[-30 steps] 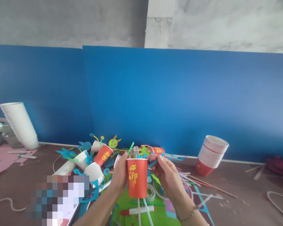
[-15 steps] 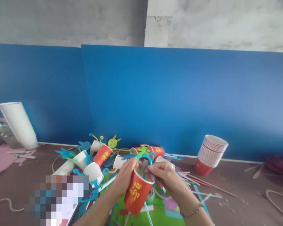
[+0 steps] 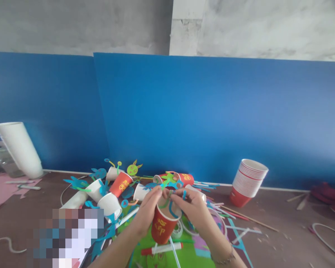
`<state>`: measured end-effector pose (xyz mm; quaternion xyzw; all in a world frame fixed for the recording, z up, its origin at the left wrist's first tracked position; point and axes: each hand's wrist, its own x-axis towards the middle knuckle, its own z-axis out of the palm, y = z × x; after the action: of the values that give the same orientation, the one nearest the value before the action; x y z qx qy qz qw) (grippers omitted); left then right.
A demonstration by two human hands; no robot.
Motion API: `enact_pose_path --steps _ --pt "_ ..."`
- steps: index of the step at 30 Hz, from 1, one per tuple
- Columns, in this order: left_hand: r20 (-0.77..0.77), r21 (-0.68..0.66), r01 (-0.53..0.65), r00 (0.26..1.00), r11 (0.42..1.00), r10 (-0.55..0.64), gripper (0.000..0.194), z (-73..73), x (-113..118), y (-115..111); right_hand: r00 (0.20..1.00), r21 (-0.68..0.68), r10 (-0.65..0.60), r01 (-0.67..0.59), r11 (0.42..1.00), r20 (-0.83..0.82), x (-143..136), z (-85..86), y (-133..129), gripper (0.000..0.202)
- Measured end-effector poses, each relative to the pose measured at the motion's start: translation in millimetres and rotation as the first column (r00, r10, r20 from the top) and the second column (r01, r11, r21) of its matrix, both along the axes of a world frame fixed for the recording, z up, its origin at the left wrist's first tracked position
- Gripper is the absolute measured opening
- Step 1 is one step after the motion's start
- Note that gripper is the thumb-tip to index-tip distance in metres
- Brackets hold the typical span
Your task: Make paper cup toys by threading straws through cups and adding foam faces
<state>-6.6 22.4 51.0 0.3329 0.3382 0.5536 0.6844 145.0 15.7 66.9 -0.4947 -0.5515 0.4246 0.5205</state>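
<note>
A red paper cup (image 3: 164, 227) with yellow lettering is held over the table, its mouth tipped toward me. My left hand (image 3: 147, 208) is closed around the cup's left side, with its fingertips at the rim and by a green straw (image 3: 163, 203). Inside the cup, a bent blue straw (image 3: 171, 210) runs along the right wall up to the rim. My right hand (image 3: 191, 204) pinches at the rim around the blue straw's upper part. Below the cup, a striped straw (image 3: 174, 253) slants downward; its upper end is hidden.
Decorated paper cups (image 3: 110, 204) lie behind my hands. Beneath are green paper (image 3: 181, 257), a red-capped marker (image 3: 162, 248) and a tape roll (image 3: 178, 229). A cup stack (image 3: 248, 182) stands right, a white one (image 3: 21, 149) left. Straws and sticks (image 3: 251, 217) lie to the right.
The cup has turned and its bottom has risen, so more of its inside shows. My right hand has moved in to the rim. The clear strip seen inside earlier no longer shows.
</note>
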Motion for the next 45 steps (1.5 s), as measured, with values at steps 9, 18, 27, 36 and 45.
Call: enact_pose_path --steps 9,18,27,36,45 --pt "-0.238 0.182 0.090 0.970 0.979 -0.045 0.029 4.6 -3.3 -1.4 0.995 0.077 -0.070 0.064 0.995 0.074 -2.2 -6.0 2.8 0.028" --pt "-0.273 0.166 0.386 0.902 0.907 -0.334 0.088 1.9 -19.8 8.8 0.999 -0.055 -0.007 0.005 0.998 -0.050 -3.7 -7.1 5.6 0.036" --pt "-0.405 0.056 0.141 0.908 0.988 -0.106 0.095 23.6 -43.0 19.6 0.982 -0.036 0.026 -0.020 0.999 0.185 15.3 -8.2 12.5 0.041" --pt "-0.775 -0.002 0.128 0.626 0.992 -0.083 0.097 6.4 -76.2 40.3 0.419 -0.266 0.391 -0.326 0.907 0.820 -4.4 -9.8 -21.9 0.021" --pt "-0.814 0.053 0.127 0.580 0.990 -0.031 0.100 -1.0 -74.3 41.5 0.179 -0.295 0.381 -0.374 0.879 0.907 -28.9 -41.8 -58.8 0.029"
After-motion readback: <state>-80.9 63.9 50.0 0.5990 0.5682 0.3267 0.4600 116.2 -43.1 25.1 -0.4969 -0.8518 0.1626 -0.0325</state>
